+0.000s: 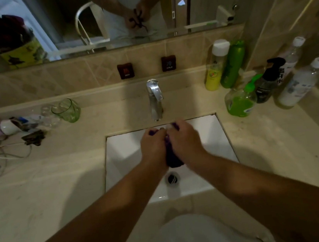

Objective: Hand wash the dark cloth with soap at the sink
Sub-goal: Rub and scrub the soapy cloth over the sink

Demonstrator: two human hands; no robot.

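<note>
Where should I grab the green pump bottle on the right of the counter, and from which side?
Grip the green pump bottle around its round body from the sink side, fingers below the pump head. Other bottles crowd its right and back; the left is open.

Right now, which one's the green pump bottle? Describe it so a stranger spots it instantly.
Start at the chrome faucet behind the white sink and go right along the counter to the bottle cluster. The green pump bottle is the one nearest the basin: squat, clear, with bright green liquid. Its neighbours are taller, and only it has a green pump top.
</note>
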